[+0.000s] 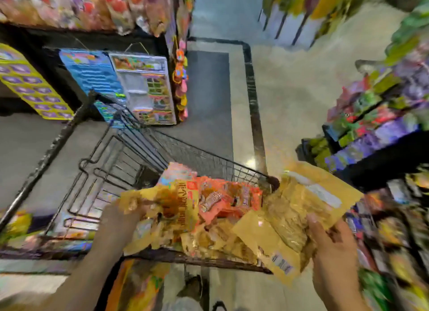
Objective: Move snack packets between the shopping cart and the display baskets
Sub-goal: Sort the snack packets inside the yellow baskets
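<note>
In a shop aisle between stocked shelves, the head view is looking down into a wire shopping cart whose near end is holding a heap of snack packets, orange and yellow ones lying over each other against the rim. The left hand is reaching into that heap, its grip closing on the edge of a yellow printed packet; the picture is smeared there, so how firmly the fingers are pinching cannot be told. The right hand is holding a large yellow packet by its lower corner, thumb on top, with the packet tilting over the cart's right rim towards the display shelves on that side. No display basket is clearly showing in this blurred frame. The step appears to be lifting packets out of the cart for the display. To do it well, the person should be taking each packet by a sealed edge, not the crisp-filled middle, lifting it clear of the wire rim so the film is not snagging, and keeping one packet per hand so nothing is sliding off the heap onto the floor.
</note>
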Demonstrator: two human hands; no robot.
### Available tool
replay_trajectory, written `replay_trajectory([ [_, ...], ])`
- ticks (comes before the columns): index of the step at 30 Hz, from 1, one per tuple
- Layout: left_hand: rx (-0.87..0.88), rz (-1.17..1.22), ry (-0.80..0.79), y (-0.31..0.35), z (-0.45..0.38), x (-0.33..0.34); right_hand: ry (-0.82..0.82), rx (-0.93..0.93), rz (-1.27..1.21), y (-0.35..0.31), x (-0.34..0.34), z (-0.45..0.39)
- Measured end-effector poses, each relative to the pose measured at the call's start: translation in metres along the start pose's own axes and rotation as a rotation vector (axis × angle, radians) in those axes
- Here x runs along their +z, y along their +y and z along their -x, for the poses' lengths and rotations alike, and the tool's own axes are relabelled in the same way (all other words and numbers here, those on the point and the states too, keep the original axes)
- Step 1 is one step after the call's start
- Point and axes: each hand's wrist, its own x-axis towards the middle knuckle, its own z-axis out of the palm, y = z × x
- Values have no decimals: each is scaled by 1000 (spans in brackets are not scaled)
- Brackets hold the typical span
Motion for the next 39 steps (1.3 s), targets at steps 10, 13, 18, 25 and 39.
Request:
replay_trajectory([
  [10, -311, -279, -485, -104, -104, 169, 90, 145, 302, 78, 9, -9],
  [13, -322, -388, -545, -133, -108, 199, 144, 227, 321, 100, 6, -9],
  [18, -451, -518, -548, -167, -121, 203, 187, 477, 275, 136, 20, -16],
  [25, -462, -640, -554, -172, -138, 182, 215, 822, 211, 221, 69, -44],
  [39, -285, -207, -446, -124, -97, 104, 158, 1211, 292, 290, 70, -64],
])
